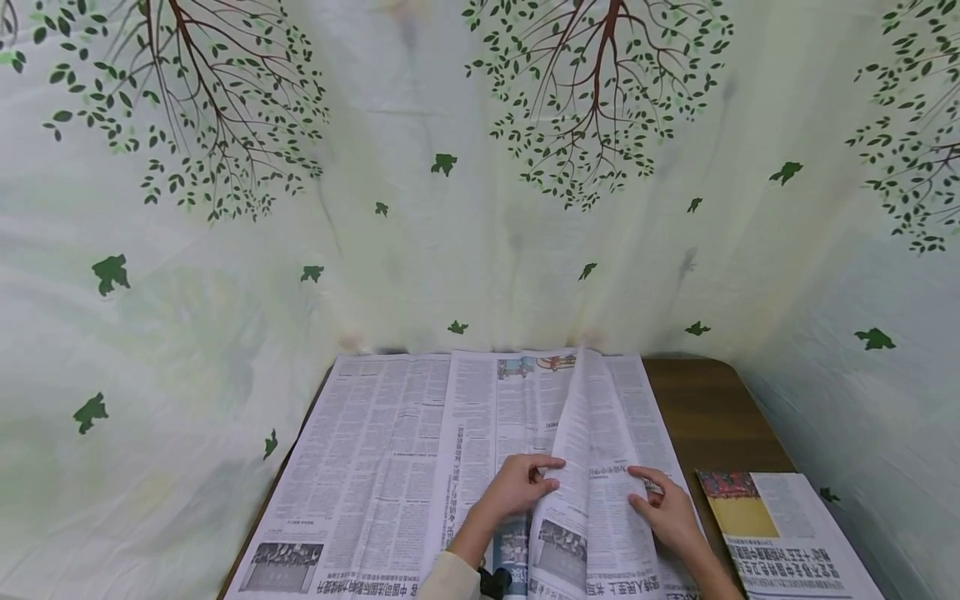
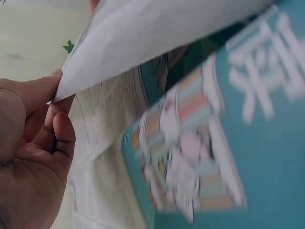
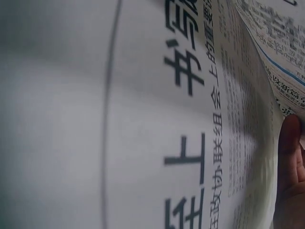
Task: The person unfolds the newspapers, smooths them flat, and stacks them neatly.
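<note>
A newspaper lies spread over the table, and one of its pages is lifted into a curved fold at the right half. My left hand is at the fold's left edge. In the left wrist view, the left hand pinches the corner of the page between thumb and finger. On the other side, my right hand holds the page's right edge. The right wrist view shows only part of this hand, with its thumb against the paper. Beneath the raised page, a teal printed page shows.
A folded newspaper with a red and yellow picture lies at the right on the brown table. Behind and beside the table hangs a pale cloth printed with trees and leaves.
</note>
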`<action>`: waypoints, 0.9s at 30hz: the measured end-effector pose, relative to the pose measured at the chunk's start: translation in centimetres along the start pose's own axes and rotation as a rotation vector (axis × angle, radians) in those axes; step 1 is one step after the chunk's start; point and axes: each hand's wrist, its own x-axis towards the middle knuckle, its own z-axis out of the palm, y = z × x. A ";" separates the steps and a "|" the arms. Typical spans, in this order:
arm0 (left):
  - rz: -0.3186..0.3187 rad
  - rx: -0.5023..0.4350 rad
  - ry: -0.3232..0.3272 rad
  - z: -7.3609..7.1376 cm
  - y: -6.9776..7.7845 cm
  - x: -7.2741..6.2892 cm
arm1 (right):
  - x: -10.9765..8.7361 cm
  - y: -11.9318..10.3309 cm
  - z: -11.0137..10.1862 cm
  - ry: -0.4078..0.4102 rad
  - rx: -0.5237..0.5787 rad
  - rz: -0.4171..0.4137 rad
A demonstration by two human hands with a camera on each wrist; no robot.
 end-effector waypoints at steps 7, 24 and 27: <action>-0.004 0.032 0.031 -1.1 -0.7 -0.6 | 0.0 0.4 -0.7 0.000 -0.010 0.005; -0.051 0.070 0.073 -5.0 -1.5 -2.9 | -0.1 0.9 -1.7 -0.020 -0.035 0.024; -0.049 0.069 0.070 -5.8 -1.8 -3.3 | -0.1 0.9 -1.9 -0.024 -0.026 0.031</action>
